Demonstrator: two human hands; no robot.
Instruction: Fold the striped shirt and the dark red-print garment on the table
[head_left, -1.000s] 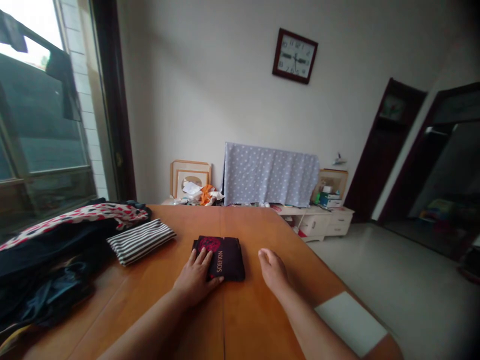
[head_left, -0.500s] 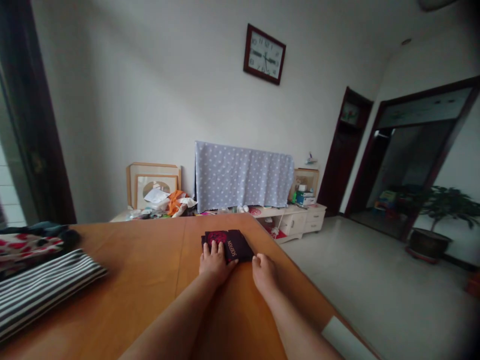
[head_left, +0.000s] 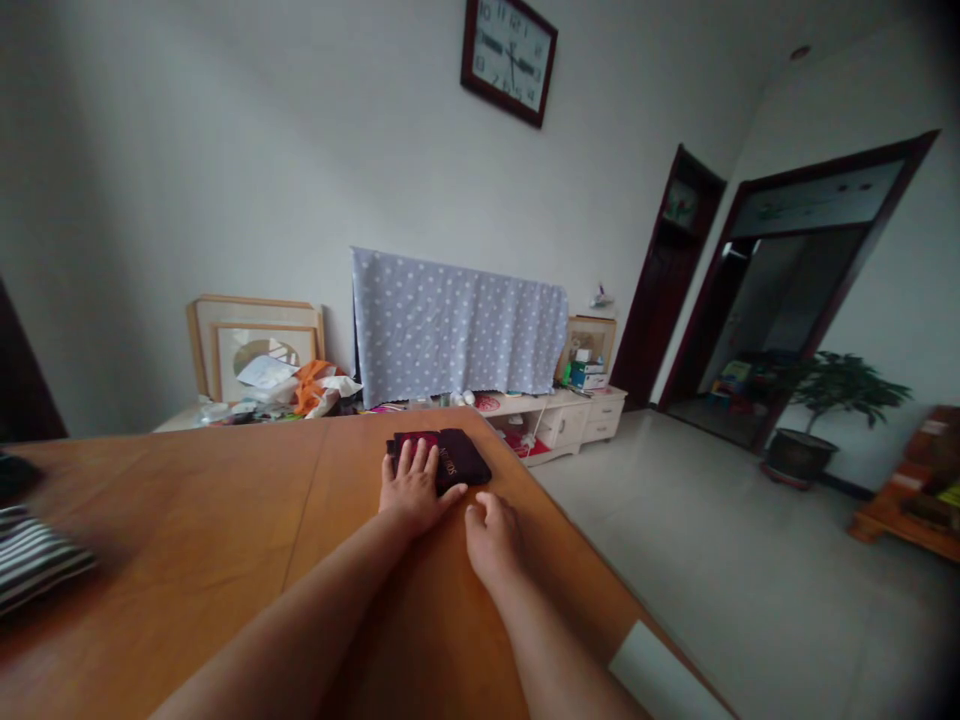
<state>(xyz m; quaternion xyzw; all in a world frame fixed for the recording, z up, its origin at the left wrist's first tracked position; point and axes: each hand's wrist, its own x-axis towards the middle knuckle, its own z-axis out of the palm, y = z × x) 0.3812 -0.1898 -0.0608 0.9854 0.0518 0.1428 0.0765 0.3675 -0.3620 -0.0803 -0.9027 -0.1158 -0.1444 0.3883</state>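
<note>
A small folded dark cloth item [head_left: 465, 458], with a red patterned patch and light lettering, lies flat near the table's far right corner. My left hand [head_left: 412, 488] rests palm down on its near left part, fingers spread and thumb stretched along the near edge. That hand covers some of the red patch and lettering. Just short of the cloth's near right corner, my right hand [head_left: 495, 535] is loosely curled, thumb and forefinger close together. It is apart from the cloth, and I see nothing in it.
On the wooden table [head_left: 210, 510], a folded black-and-white striped cloth [head_left: 37, 560] lies at the left. A pale flat object [head_left: 664, 670] sits by the near right edge. Beyond stand a low white cabinet [head_left: 574, 425] and a panel under a dotted cloth [head_left: 457, 325].
My right hand has drawn back from the cloth's near right corner, its thumb and forefinger no longer at it. My left hand still lies on the cloth. The view has turned right and down.
</note>
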